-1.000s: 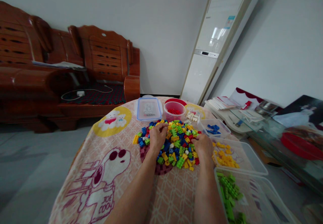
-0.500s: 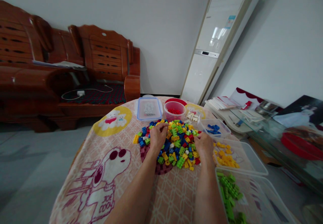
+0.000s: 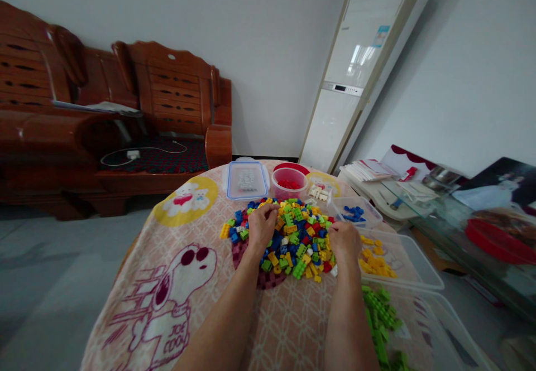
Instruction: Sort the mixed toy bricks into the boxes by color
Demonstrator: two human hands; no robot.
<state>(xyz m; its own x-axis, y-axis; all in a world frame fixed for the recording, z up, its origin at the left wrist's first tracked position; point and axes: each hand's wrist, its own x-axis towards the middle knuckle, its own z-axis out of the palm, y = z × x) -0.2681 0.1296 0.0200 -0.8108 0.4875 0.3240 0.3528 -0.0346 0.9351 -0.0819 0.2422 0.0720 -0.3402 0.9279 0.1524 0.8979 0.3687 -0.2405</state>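
A heap of toy building bricks (image 3: pixel 299 248) in yellow, green, blue, red and white lies in the middle of the round table. My left hand (image 3: pixel 263 226) is over the heap's left part, its fingers drawn together; whatever is between the fingertips is too small to make out. At the heap's right edge is my right hand (image 3: pixel 345 240), fingers curled in a pinch, with their contents hidden. Just right of that hand, yellow bricks (image 3: pixel 377 262) lie in a clear tray. Green bricks (image 3: pixel 385 309) fill part of a nearer clear tray, beside my right forearm.
Behind the heap stand a blue-rimmed clear box (image 3: pixel 229 187) and a round tub (image 3: pixel 288 193) holding red bricks. White bricks (image 3: pixel 319 192) lie right of the tub, and blue bricks (image 3: pixel 354 213) sit in a clear container. A glass table (image 3: pixel 444 237) stands at the right.
My right hand has shifted slightly right, away from the heap toward the yellow bricks' tray. A white brick now shows beside its wrist. My left hand stays nearly in place.
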